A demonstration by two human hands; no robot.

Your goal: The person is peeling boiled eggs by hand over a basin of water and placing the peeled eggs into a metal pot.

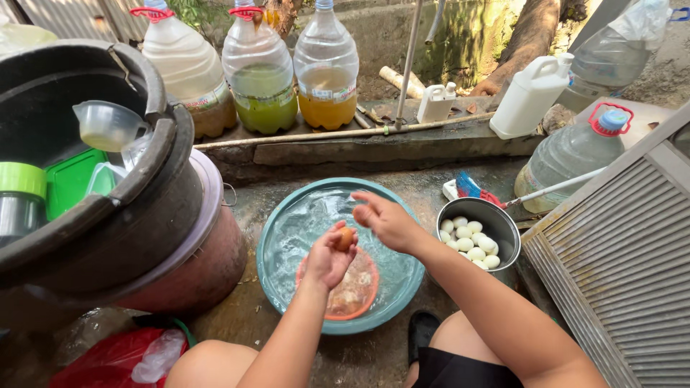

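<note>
Peeling step: my left hand (328, 257) grips a brown egg (345, 238) over the teal basin (287, 215); right hand (384, 219) loosely curled, empty, just beside it. Next I'd judge fingertip picking at shell.

You squat in an outdoor washing-up corner of a home yard, on a rough concrete floor (374, 359) beside a low ledge (374, 147). Big plastic water jugs (327, 68) stand along that ledge, a white jerrycan (530, 97) near them, with tree roots (528, 39) and bare earth behind. A teal basin of water (287, 237) sits on the ground next to a steel pot of peeled eggs (471, 233), stacked black tubs (108, 208) and a scrubbing brush (471, 188).
</note>
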